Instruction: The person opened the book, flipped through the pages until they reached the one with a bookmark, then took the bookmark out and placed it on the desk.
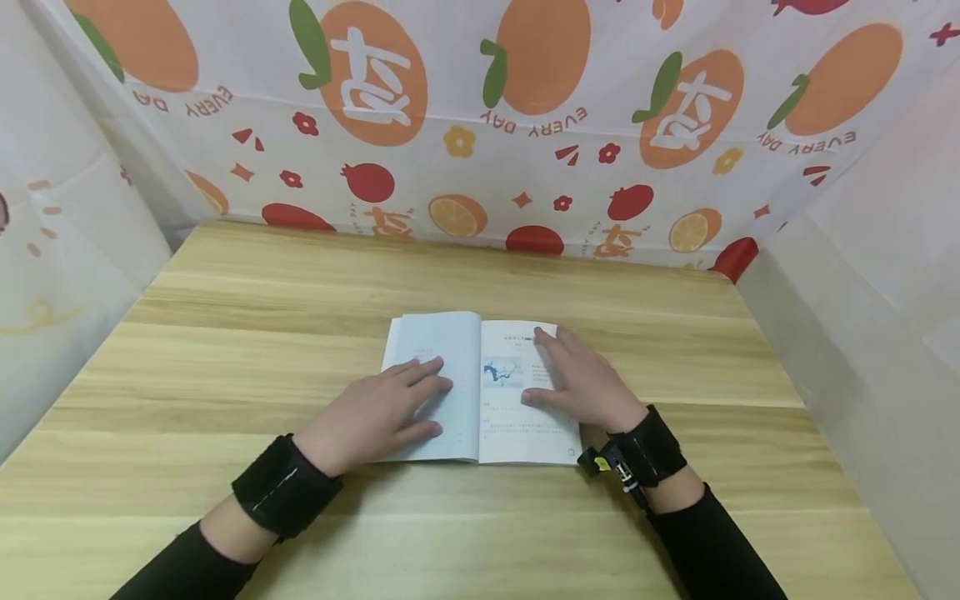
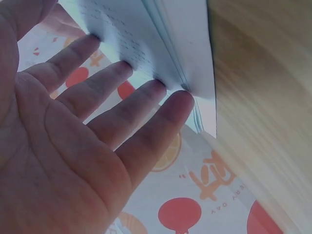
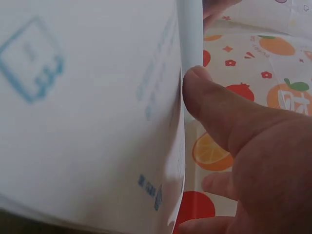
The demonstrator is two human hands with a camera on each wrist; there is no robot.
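Note:
An open book (image 1: 525, 433) lies on the wooden table in the head view. Its left page (image 1: 442, 333) is pale blue and nearly blank; the right one has printed text and a small blue picture (image 1: 502, 372). My left hand (image 1: 367, 417) rests on the left page with its fingers spread. On the outer side of the right page, my right hand (image 1: 596, 387) lies with thumb and fingers extended. The left wrist view shows fingertips (image 2: 180, 100) touching the book's pages (image 2: 122, 29). In the right wrist view, the thumb (image 3: 214, 102) touches the printed page (image 3: 87, 146).
The light wooden table (image 1: 247, 333) extends around the book. A white cloth (image 1: 450, 175) printed with fruit hangs along the back edge, and pale cloths hang at both sides. Each wrist wears a black band (image 1: 288, 487); a small device (image 1: 615, 467) is on the right one.

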